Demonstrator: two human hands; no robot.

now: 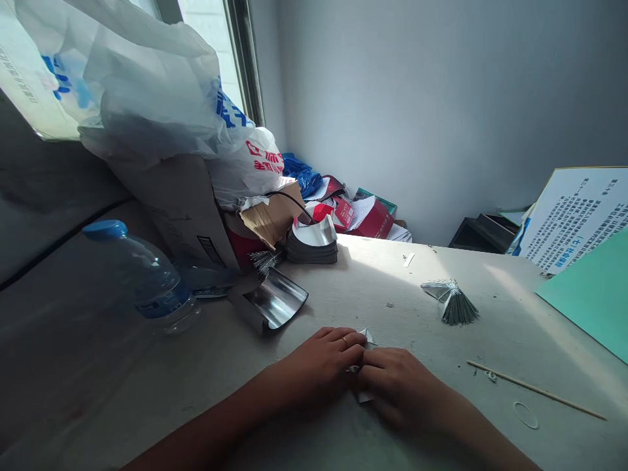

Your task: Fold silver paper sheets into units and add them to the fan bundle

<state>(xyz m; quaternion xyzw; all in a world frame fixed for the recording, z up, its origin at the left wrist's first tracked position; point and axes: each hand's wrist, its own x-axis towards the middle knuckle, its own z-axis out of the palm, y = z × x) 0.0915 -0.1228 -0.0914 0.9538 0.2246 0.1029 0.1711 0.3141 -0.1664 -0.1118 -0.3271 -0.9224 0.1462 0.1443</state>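
Note:
My left hand point(326, 358) and my right hand point(405, 386) meet on the tabletop, fingers bent and pressed down on a small piece of silver foil paper point(366, 336). Folded, pointed bits of the paper show above and below the fingers; most of it is hidden. Beyond my left hand lies a curled sheet of silver foil paper point(284, 297), shiny side up. Farther back sits a thick curved stack of foil paper point(313, 252). To the right stands a fanned bundle of folded silver paper point(456, 306).
A thin wooden stick point(549, 394) and a white rubber band point(526, 415) lie at right, near a green sheet point(596, 294). On the left are a plastic bottle point(164, 297) and a carton point(184, 216) under plastic bags point(157, 85). A printed board point(574, 219) leans at the far right.

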